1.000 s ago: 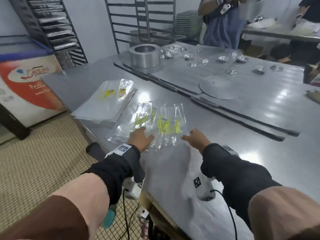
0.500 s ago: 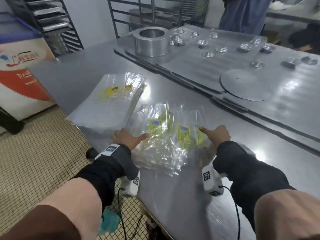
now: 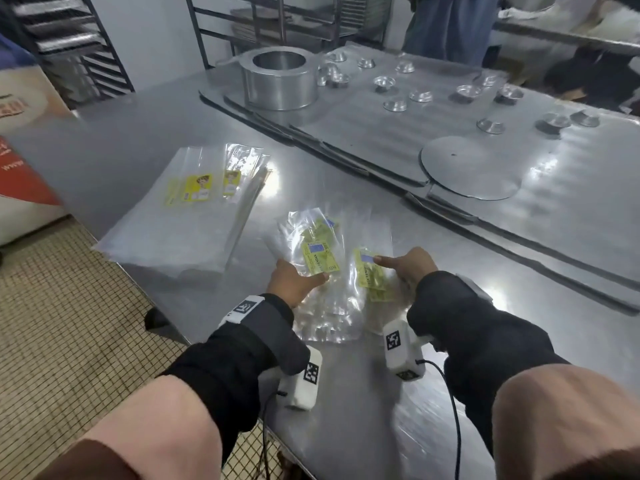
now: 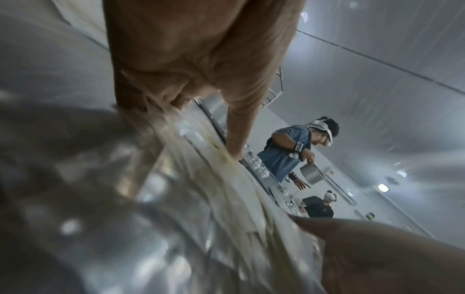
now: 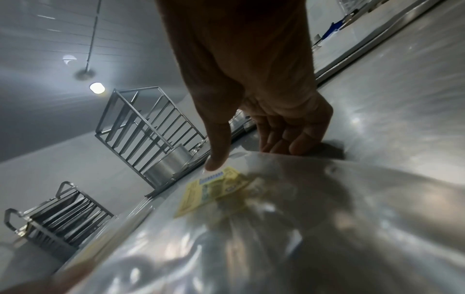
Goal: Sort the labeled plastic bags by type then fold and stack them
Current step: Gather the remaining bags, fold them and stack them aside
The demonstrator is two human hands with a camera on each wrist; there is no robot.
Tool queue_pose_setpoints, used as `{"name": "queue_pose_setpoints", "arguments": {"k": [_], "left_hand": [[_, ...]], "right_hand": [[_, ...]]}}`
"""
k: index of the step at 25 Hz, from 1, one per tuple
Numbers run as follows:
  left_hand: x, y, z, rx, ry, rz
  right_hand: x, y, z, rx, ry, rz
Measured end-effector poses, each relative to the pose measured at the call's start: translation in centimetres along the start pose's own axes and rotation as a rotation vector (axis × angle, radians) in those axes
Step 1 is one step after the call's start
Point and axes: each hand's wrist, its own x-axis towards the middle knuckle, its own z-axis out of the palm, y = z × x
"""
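Note:
A loose pile of small clear bags (image 3: pixel 322 289) with yellow-green labels lies near the front of the steel table (image 3: pixel 450 306). My left hand (image 3: pixel 294 282) pinches the pile's left side, thumb on top. My right hand (image 3: pixel 405 268) pinches its right side, thumb on a label. In the left wrist view the thumb (image 4: pixel 239 139) presses the bags (image 4: pixel 201 208). The right wrist view shows the thumb (image 5: pixel 216 157) at a yellow label (image 5: pixel 211 191) and the fingers (image 5: pixel 289 139) curled under the bags' edge. A flat stack of larger clear labelled bags (image 3: pixel 180 220) lies to the left.
A metal ring (image 3: pixel 280 77), several small metal cups (image 3: pixel 394 105), a round disc (image 3: pixel 471 168) and flat metal sheets (image 3: pixel 363 140) fill the far half of the table. The table's edge (image 3: pixel 166 320) drops to a tiled floor at left. Racks and a person (image 3: pixel 450 26) stand behind.
Both hands have closed in from the outer sides and gathered the small bags into a narrower pile. The view has come closer to the table.

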Motion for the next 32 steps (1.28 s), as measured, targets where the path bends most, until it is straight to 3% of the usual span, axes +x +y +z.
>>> {"name": "queue_pose_setpoints", "arguments": {"k": [6, 9, 12, 15, 18, 22, 27, 32], "left_hand": [[0.6, 0.8, -1.3, 0.005, -0.175, -0.034], [0.4, 1.2, -1.3, 0.037, -0.163, -0.064], [-0.2, 0.8, -1.1, -0.041, -0.152, -0.067], [-0.9, 0.2, -0.6, -0.102, -0.178, -0.109], [-0.7, 0.6, -0.5, -0.301, -0.207, -0.205], [-0.4, 1.5, -0.8, -0.285, -0.204, -0.223], [-1.2, 1.2, 0.6, -0.258, -0.374, -0.107], [-3.1, 1.4, 3.5, -0.209, -0.408, -0.083]], "right_hand": [[-0.8, -0.2, 0.2, -0.102, -0.047, 0.011], [-1.3, -1.0, 0.6, -0.125, -0.037, -0.050], [-1.7, -0.8, 0.5, -0.012, -0.023, -0.016], [-1.8, 0.0, 1.2, -0.060, 0.000, 0.010], [-2.1, -0.2, 1.6, -0.028, -0.054, 0.036], [-2.2, -0.4, 1.2, 0.022, -0.117, 0.045], [-3.6, 1.3, -0.9, 0.237, -0.125, -0.021], [-5.3, 4.9, -3.5, 0.512, -0.269, 0.145]]}}
